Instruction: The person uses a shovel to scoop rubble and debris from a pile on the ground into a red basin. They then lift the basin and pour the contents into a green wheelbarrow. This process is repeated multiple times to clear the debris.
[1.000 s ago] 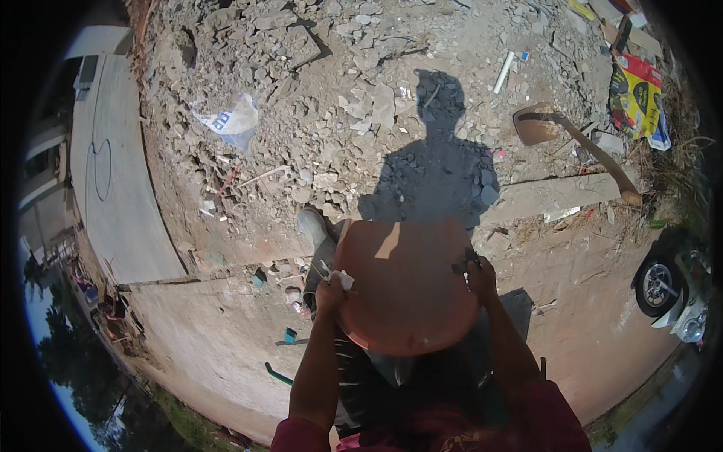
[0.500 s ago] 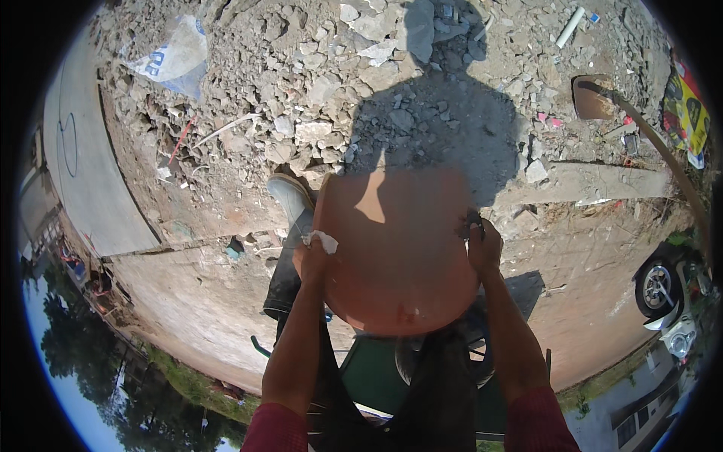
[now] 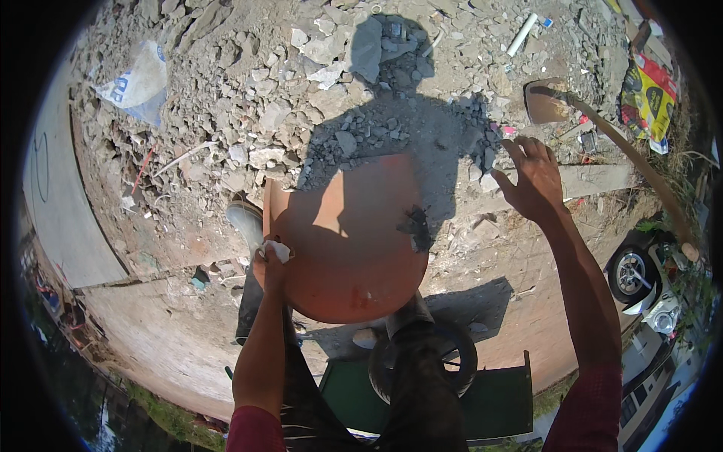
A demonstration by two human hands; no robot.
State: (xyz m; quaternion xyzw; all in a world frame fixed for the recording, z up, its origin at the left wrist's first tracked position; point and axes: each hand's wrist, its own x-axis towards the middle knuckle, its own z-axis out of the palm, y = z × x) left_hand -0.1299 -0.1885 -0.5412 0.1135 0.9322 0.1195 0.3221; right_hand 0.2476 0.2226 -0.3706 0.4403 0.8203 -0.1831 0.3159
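Observation:
A wide orange scoop-like pan (image 3: 354, 271) with a rounded near edge is held low in front of my legs. On its left side, my left hand (image 3: 269, 260) is closed around the edge, with a white rag (image 3: 278, 250) at the fingers. A dark wrapped grip (image 3: 414, 228) sticks out on the pan's right side, with no hand on it. My right hand (image 3: 531, 179) reaches out to the right, fingers spread, holding nothing. Just beyond it lies a hoe, its broad blade (image 3: 545, 103) on the rubble and its long wooden handle (image 3: 644, 154) running right.
Broken concrete rubble (image 3: 248, 98) covers the ground ahead. A torn white sack (image 3: 143, 83) lies far left, a yellow-red bag (image 3: 651, 98) far right. Behind the pan stand a tyre (image 3: 382, 365) and a green metal tray (image 3: 497, 403). A parked vehicle's wheel (image 3: 631, 273) is at right.
My right hand has let go of the dark grip and swung out right, opening. The pan, still in my left hand, sits further left in view. The view has shifted right.

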